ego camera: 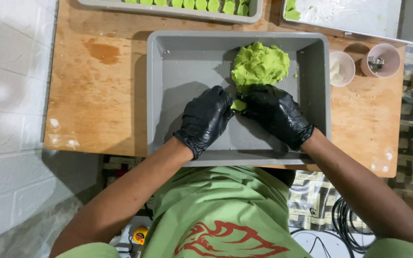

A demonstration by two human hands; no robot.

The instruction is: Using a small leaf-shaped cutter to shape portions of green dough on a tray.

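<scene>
Both of my hands wear black gloves and meet over a grey plastic tub (182, 62) on a wooden table. Between their fingertips sits a small piece of green dough (238, 104). My left hand (206, 117) pinches it from the left, my right hand (274, 112) from the right. Just beyond my hands, a large lump of the same green dough (260, 65) rests in the tub's far right part, touching my right hand's fingers.
A grey tray (178, 10) with a row of several green dough pieces lies at the far edge. A metal tray (359, 19) stands far right. Two small cups (342, 68) (381, 60) sit right of the tub. The wooden table (96, 95) ends near my body.
</scene>
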